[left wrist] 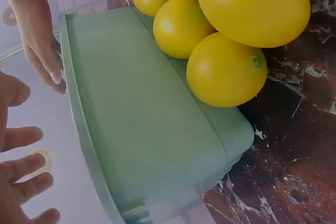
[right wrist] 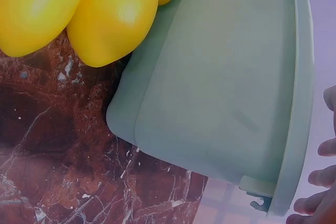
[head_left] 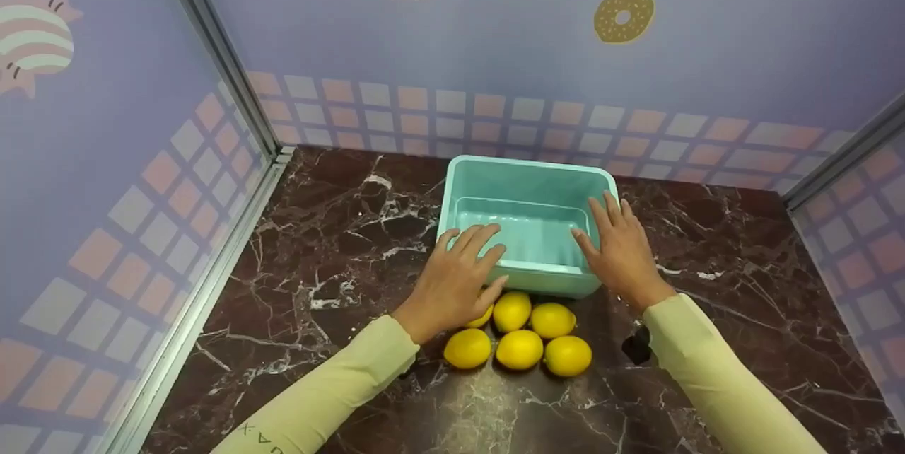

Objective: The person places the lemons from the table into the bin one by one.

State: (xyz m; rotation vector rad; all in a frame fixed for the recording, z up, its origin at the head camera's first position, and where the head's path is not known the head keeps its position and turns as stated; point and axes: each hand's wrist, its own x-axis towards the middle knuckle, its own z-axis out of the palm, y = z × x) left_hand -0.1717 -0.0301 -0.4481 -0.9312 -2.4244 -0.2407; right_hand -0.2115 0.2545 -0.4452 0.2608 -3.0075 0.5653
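Note:
A pale green plastic bin [head_left: 527,281] stands on the dark marble surface, its inside bare. Several yellow lemons [head_left: 520,349] lie in two rows along its near side. My left hand [head_left: 452,281] is over the bin's near left corner with fingers spread, partly covering one lemon. Over the right rim is my right hand [head_left: 626,252], its fingers loosely extended and the thumb toward the bin's inside. Neither hand holds anything. Both wrist views show the bin's outer wall [left wrist: 136,103] close up, with the fingers [right wrist: 323,177] above its rim.
Purple panels [head_left: 495,30] with candy and tile prints enclose the back and both sides of the marble surface [head_left: 339,228]. A metal frame strip [head_left: 205,228] runs along the left edge. A small black object [head_left: 638,346] lies by the right sleeve.

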